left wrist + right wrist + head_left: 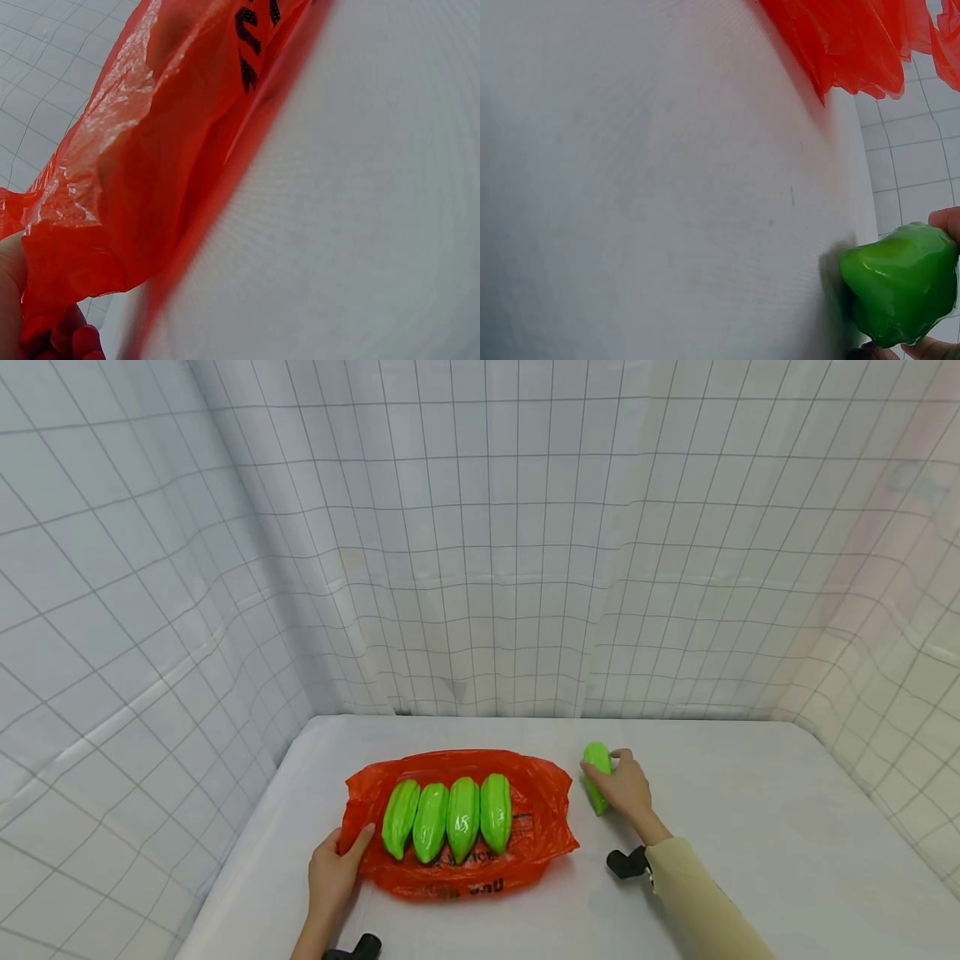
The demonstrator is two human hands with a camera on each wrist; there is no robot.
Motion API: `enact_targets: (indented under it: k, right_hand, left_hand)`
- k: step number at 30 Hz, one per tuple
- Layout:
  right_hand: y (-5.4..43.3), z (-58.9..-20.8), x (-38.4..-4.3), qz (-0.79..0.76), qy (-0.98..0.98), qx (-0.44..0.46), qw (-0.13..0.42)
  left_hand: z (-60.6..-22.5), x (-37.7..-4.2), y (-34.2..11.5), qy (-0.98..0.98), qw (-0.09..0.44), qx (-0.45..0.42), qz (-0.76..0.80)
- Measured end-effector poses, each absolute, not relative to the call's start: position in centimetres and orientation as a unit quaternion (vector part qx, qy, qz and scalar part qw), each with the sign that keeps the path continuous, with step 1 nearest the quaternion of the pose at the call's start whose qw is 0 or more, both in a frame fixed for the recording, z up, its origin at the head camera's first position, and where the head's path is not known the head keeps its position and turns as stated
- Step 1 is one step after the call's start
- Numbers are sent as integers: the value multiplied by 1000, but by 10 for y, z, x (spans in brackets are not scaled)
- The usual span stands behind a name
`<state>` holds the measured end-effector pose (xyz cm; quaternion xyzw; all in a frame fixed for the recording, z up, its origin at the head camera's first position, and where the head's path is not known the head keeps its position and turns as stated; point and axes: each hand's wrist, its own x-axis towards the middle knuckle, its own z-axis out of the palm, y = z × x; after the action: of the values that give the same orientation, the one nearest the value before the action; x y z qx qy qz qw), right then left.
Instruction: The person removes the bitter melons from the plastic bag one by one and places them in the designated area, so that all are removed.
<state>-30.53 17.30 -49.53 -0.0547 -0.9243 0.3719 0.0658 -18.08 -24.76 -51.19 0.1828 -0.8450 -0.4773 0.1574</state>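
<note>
A red plastic bag with dark printing lies spread on the table, its rim raised. Several long, glossy, ridged green fruits lie side by side on it; their exact kind is unclear. My left hand grips the bag's left edge, thumb above and fingers partly behind the film; the left wrist view shows the red film close up. To the right of the bag, my right hand holds another green fruit between thumb and fingers. In the right wrist view this fruit shows a lobed end near the table.
A white table carries everything. Gridded white curtains hang behind and at both sides. A black wrist-camera mount is by my right wrist, another by my left.
</note>
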Motion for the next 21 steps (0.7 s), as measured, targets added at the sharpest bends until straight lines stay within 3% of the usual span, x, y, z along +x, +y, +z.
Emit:
enact_targets:
  k: [13,21]
  right_hand:
    - [172,-496,-304,378,-921,-71,54]
    - [173,-497,-304,393,-914,-63,77]
  left_hand:
    - [-511,-181,-248,-847,154,180,-476]
    - [-510,-181,-247,-844,154,181,-481]
